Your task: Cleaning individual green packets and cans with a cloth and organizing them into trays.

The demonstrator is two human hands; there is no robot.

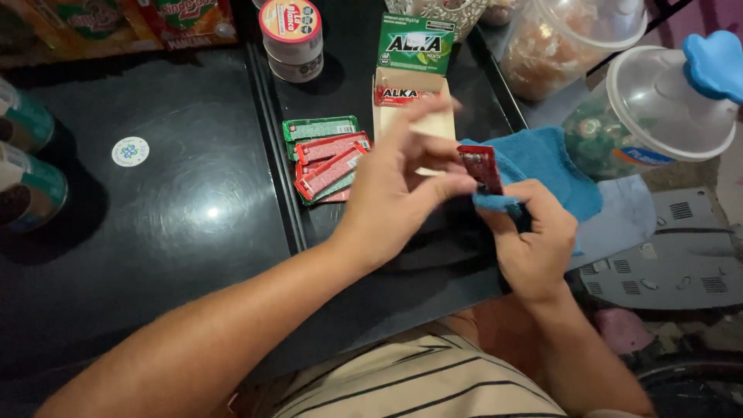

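Slippage is the main worry: the small red packet (481,167) is pinched only at its lower end, between the thumb and fingers of the left hand (395,197) and the top of the right hand (534,240), above the right edge of the black desk (155,209). The left hand has its thumb and forefinger closed on the packet while its other fingers fan loosely upward; the right hand is curled shut around a bunched fold of the blue cloth (542,166) and presses it against the packet from below. With so light a grip on a glossy wrapper, I judge that a firm wipe could flick the packet out and over the desk's right edge, down among the clutter near the grey panel (665,263). The cloth trails off that same edge, so a tug might drag its loose end. Just beyond the left hand, the open cardboard box (410,104) and the loose pile of red and green packets (325,159) lie near the middle of the desk; a sweeping left forearm could scatter that pile or knock the box. The clear plastic jars (658,116) at the right stand close to the cloth, and a wide elbow movement might nudge them.
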